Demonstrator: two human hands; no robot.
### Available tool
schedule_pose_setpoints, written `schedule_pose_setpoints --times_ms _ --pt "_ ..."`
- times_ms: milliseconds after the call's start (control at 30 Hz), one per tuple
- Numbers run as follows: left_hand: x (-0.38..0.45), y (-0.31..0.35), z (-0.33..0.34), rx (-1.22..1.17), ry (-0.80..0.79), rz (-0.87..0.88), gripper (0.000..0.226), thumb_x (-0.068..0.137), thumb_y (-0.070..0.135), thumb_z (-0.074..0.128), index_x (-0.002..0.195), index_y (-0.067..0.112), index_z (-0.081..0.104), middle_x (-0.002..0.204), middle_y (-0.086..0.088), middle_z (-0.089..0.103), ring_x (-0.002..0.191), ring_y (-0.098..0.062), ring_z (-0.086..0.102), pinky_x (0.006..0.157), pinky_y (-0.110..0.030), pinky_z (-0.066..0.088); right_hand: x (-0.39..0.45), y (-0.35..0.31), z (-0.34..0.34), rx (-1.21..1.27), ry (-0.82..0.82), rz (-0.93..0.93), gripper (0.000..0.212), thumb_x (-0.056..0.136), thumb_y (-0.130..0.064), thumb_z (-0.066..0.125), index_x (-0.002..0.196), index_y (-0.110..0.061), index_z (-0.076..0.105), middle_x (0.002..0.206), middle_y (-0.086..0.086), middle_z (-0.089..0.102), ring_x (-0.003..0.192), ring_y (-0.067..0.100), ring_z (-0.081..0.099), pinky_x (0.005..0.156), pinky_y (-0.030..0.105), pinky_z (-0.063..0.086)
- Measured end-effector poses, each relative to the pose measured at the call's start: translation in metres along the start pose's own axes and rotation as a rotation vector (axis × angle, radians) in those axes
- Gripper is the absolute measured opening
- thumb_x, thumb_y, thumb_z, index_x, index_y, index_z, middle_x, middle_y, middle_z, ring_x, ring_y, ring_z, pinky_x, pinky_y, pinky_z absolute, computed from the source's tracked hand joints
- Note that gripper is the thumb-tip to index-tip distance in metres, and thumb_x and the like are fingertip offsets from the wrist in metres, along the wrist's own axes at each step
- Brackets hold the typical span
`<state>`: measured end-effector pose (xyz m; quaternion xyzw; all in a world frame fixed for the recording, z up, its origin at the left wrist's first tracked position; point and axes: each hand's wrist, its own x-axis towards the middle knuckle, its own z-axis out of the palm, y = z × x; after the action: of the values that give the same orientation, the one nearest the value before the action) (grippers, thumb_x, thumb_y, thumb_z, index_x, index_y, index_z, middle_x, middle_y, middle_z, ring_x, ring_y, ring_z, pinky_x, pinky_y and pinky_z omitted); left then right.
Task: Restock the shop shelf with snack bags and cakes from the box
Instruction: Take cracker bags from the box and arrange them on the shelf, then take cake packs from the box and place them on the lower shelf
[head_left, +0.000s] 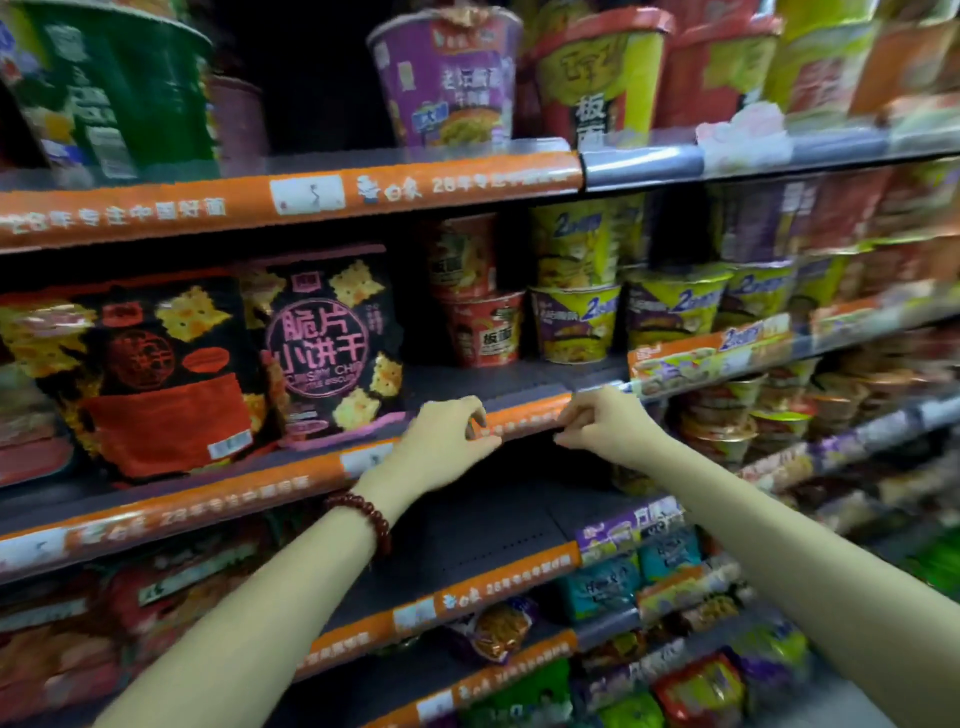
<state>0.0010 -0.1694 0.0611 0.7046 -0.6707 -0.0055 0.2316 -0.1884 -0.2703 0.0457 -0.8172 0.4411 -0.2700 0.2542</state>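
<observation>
Head view: left hand (441, 441) and right hand (605, 423), each grip pinching the orange shelf strip (524, 415).

Dim, soft and smeared throughout, perhaps motion blur; edges bow outward.

Both bare forearms reach forward and upward from the lower corners, converging toward the middle. The left hand (441, 441) lies palm down, wrist slightly bent, its fingers (475, 410) curled with tips drawn toward the thumb. A dark bead bracelet (363, 519) circles the left wrist. The right hand (602, 421) sits just beside it, knuckles up, fingers bent in a pinch.
</observation>
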Motion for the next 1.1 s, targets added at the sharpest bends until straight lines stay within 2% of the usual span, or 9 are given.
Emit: schedule_pose_setpoints --times_ms 133,300,433,500,600,700,867,1000,1100 --pt "0.031 0.043 0.054 -0.046 -0.122 0.154 0.027 0.088 0.033 0.062 0.103 0.01 0.062 0.099 -0.007 0.067 0.093 -0.023 0.062 0.079 -0.033 0.049 -0.026 0.056 -0.016 -0.028 0.043 0.176 0.025 0.077 -0.022 0.076 0.098 -0.007 0.072 0.094 0.008 0.073 0.087 0.016 0.065 0.077 0.024 0.048" --pt "0.059 0.095 0.128 -0.092 -0.34 0.32 0.025 0.091 0.034 0.058 0.099 0.01 0.06 0.094 -0.007 0.066 0.085 -0.02 0.062 0.078 -0.04 0.053 -0.071 0.138 -0.027 -0.057 0.09 0.464 0.025 0.079 -0.028 0.074 0.097 -0.011 0.072 0.095 0.005 0.072 0.092 0.018 0.065 0.082 0.032 0.054" --pt "0.068 0.134 0.199 -0.122 -0.508 0.439 0.026 0.09 0.033 0.058 0.096 0.008 0.06 0.094 -0.009 0.068 0.085 -0.021 0.063 0.076 -0.038 0.053 -0.122 0.199 -0.032 -0.047 0.17 0.69 0.019 0.078 -0.023 0.074 0.089 -0.008 0.071 0.086 0.002 0.069 0.084 0.013 0.062 0.075 0.024 0.046" --pt "0.065 0.152 0.235 -0.119 -0.57 0.485 0.029 0.09 0.033 0.058 0.097 0.005 0.061 0.095 -0.009 0.067 0.088 -0.023 0.063 0.074 -0.035 0.05 -0.15 0.225 -0.03 -0.022 0.197 0.802 0.017 0.078 -0.018 0.073 0.09 -0.006 0.072 0.088 0.007 0.072 0.087 0.017 0.065 0.071 0.022 0.042" --pt "0.053 0.178 0.29 -0.125 -0.658 0.537 0.028 0.088 0.032 0.06 0.096 0.005 0.061 0.097 -0.012 0.068 0.092 -0.027 0.062 0.074 -0.035 0.048 -0.197 0.266 -0.02 0.049 0.256 0.947 0.019 0.078 -0.014 0.072 0.095 -0.005 0.072 0.095 0.012 0.073 0.095 0.022 0.066 0.075 0.023 0.044" --pt "0.03 0.206 0.351 -0.109 -0.758 0.554 0.025 0.087 0.031 0.06 0.095 0.008 0.062 0.097 -0.012 0.069 0.095 -0.027 0.061 0.072 -0.031 0.043 -0.248 0.307 -0.002 0.096 0.288 1.068 0.02 0.079 -0.016 0.071 0.096 -0.006 0.071 0.094 0.011 0.073 0.095 0.02 0.066 0.072 0.02 0.04" --pt "-0.009 0.23 0.453 -0.147 -0.882 0.526 0.023 0.085 0.031 0.06 0.097 0.012 0.064 0.097 -0.009 0.07 0.093 -0.024 0.063 0.078 -0.032 0.049 -0.317 0.376 0.035 0.158 0.296 1.213 0.02 0.079 -0.019 0.073 0.095 -0.008 0.07 0.093 0.01 0.073 0.087 0.018 0.065 0.073 0.022 0.043" --pt "-0.042 0.226 0.538 -0.133 -0.998 0.505 0.023 0.087 0.03 0.058 0.096 0.009 0.063 0.096 -0.01 0.07 0.09 -0.025 0.063 0.078 -0.035 0.052 -0.351 0.429 0.079 0.204 0.327 1.292 0.019 0.08 -0.02 0.072 0.096 -0.009 0.07 0.09 0.006 0.068 0.089 0.02 0.062 0.078 0.028 0.048" --pt "-0.067 0.207 0.61 -0.129 -1.071 0.499 0.021 0.089 0.027 0.058 0.097 0.008 0.063 0.096 -0.01 0.069 0.09 -0.024 0.063 0.076 -0.031 0.05 -0.368 0.475 0.129 0.261 0.371 1.336 0.005 0.081 -0.016 0.07 0.084 -0.014 0.065 0.08 0.002 0.063 0.086 0.021 0.061 0.078 0.031 0.048"
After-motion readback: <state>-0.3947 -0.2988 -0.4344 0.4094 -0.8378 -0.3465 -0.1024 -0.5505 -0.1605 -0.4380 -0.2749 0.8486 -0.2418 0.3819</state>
